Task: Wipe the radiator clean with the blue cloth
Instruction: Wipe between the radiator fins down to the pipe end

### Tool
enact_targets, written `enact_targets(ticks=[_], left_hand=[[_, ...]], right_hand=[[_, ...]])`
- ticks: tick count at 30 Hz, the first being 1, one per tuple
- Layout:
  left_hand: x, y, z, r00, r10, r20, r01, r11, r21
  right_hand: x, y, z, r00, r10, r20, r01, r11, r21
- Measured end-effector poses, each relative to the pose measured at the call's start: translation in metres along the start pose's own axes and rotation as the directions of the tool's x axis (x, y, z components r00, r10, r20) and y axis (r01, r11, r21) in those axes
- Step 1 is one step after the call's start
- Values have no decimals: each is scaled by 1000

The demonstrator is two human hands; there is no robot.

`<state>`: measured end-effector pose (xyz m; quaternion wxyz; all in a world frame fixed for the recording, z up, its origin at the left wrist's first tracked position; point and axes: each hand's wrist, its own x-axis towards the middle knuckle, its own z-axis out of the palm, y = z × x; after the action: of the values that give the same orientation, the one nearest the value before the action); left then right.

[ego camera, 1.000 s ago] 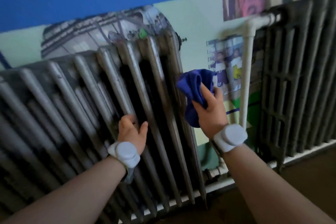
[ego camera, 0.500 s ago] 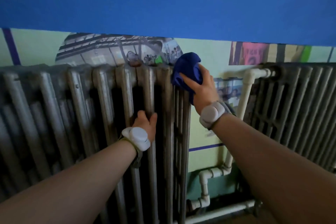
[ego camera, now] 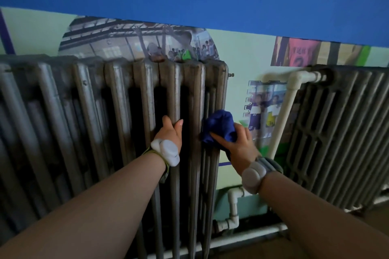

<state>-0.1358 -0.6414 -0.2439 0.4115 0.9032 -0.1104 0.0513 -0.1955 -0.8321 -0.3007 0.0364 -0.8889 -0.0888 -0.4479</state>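
Note:
A grey cast-iron radiator with tall vertical columns fills the left and centre of the head view. My right hand grips a bunched blue cloth and presses it against the radiator's right end column, about halfway down. My left hand is wrapped around one of the columns just to the left of the cloth, fingers hooked behind it. Both wrists carry white bands.
A second dark radiator stands at the right. White pipes run down the wall between the two and along the floor. The wall behind has photo posters under a blue upper band.
My right hand has slid the cloth down from the top right corner of the radiator to the middle of its end column. My left hand keeps its hold on its column.

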Motion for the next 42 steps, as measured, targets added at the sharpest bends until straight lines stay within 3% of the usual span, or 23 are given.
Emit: enact_targets(ticks=[3,7,10,14,21,25,28,31,38,42], left_hand=[[-3,1,-1,1000,0,-9,0,1000,-1],[0,1,3,999,1,-32,-1,1000,4],[0,-2,4,997,68,-42,-69,997,-26],[1,-4,5,999,35,-28,-36,998,-51],[1,-6,8,997,52,-61,-56,996,-66],[0,-5,10,995,61,-82,-67,995,-73],[1,-6,11,995,51,-90,-58,995,-82],[1,-5,13,995,35,-93,-42,997,-69],[3,-5,14,986,66,-156,-75,996,-49],[3,-6,20,982,57,-178,-65,997,-43]], right_hand=[[17,8,-24,992,-123,-36,121,992,-37],[74,-7,-64,971,-24,-240,14,999,-47],[98,-14,-53,973,20,-228,-34,998,-61],[61,-13,-1,959,112,-260,-128,991,-47],[-29,0,38,995,-35,-88,20,986,-164],[-6,4,-2,977,-174,-122,158,979,-132],[38,-11,-36,965,-27,-259,21,999,-27],[59,-20,-28,968,146,-203,-139,989,51],[-29,-8,53,980,61,-190,-87,987,-133],[-64,-2,66,997,30,-75,-37,996,-85]])
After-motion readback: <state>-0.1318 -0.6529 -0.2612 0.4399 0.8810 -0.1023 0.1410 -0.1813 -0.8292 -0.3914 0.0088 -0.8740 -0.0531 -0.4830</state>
